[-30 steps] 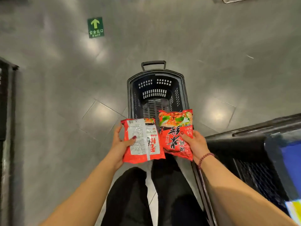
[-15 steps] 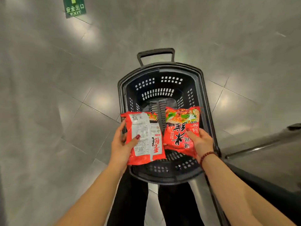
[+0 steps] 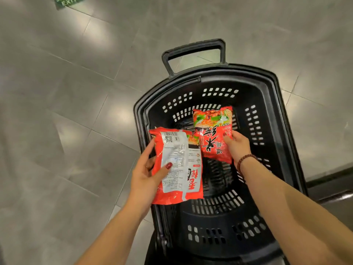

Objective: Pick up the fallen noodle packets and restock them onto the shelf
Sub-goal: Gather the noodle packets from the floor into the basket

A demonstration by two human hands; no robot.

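My left hand (image 3: pixel 146 175) grips a red noodle packet (image 3: pixel 178 167) by its left edge, thumb on the white printed back that faces me. My right hand (image 3: pixel 237 145) pinches a second red noodle packet (image 3: pixel 213 133) at its right edge, picture side up. Both packets hang over the open black shopping basket (image 3: pixel 275 119), the right one a little farther in. The two packets overlap slightly at their inner edges. No shelf is in view.
The basket stands on a grey tiled floor (image 3: pixel 66 131), its pull handle (image 3: pixel 193 51) at the far end. A green exit sign (image 3: pixel 67 0) is on the floor at top left. A dark fixture edge (image 3: pixel 332 188) runs along the right.
The view has closed in on the basket, which now fills the lower right. Both hands have carried the packets forward over the basket, and the right packet has moved farther in.
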